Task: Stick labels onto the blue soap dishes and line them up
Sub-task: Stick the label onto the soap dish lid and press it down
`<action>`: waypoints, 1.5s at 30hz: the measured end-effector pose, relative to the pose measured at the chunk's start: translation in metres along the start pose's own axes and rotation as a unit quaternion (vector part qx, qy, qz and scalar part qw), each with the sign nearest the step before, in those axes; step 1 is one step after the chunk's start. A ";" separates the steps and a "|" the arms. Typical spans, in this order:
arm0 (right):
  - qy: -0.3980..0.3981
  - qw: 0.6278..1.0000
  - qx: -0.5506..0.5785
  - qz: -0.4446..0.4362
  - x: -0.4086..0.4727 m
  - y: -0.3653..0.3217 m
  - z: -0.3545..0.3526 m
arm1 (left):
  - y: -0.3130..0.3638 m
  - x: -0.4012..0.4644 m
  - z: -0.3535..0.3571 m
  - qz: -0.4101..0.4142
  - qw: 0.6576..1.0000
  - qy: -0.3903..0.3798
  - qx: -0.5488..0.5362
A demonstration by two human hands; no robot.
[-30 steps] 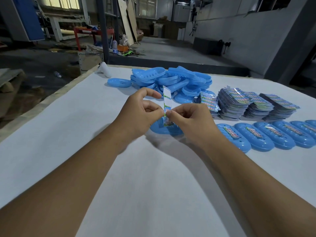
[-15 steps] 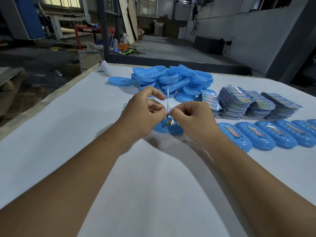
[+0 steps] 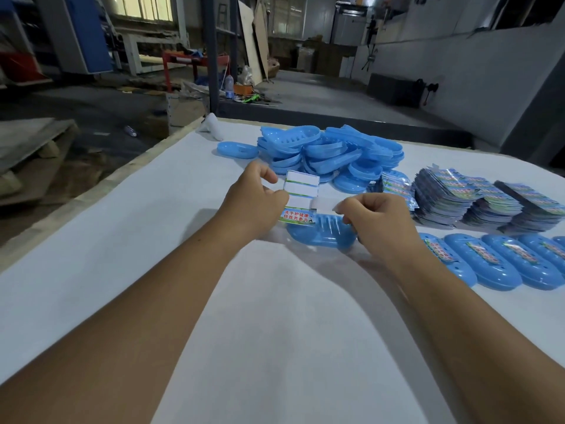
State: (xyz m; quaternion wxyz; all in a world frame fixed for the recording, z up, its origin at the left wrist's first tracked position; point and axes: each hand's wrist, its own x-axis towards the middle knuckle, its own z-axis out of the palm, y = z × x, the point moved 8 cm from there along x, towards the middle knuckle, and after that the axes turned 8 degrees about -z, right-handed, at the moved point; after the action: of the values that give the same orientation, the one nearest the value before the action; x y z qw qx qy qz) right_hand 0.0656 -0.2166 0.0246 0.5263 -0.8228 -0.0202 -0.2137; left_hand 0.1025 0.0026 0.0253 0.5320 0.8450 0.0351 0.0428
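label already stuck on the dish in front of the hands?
No. The soap dish on the table has a bare top, while the left hand pinches the label sheet and the right hand peels a label.

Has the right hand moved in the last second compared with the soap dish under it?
Yes. The right hand has pulled right, away from the left hand, and now sits over the right end of the soap dish.

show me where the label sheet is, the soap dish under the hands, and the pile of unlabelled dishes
label sheet [image 3: 301, 191]: head view, on its white backing.
soap dish [image 3: 321, 234]: head view, on its blue top between the hands.
pile of unlabelled dishes [image 3: 330, 151]: head view, middle of the heap.
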 end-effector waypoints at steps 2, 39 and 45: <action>0.008 1.000 0.000 0.018 0.000 0.003 -0.001 | -0.006 0.004 -0.003 -0.030 0.999 -0.002 0.011; -0.044 0.989 -0.078 -0.118 -0.005 -0.015 0.012 | 0.017 -0.029 0.030 0.081 0.994 -0.076 -0.013; -0.079 0.982 -0.067 -0.159 -0.008 -0.020 0.021 | 0.011 -0.019 0.022 0.061 0.997 -0.035 -0.016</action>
State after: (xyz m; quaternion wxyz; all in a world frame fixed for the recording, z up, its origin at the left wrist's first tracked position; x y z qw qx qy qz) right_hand 0.0596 -0.1880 0.0315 0.4261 -0.8567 -0.1783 -0.2296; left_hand 0.0860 -0.0239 0.0249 0.5428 0.8379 -0.0352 0.0463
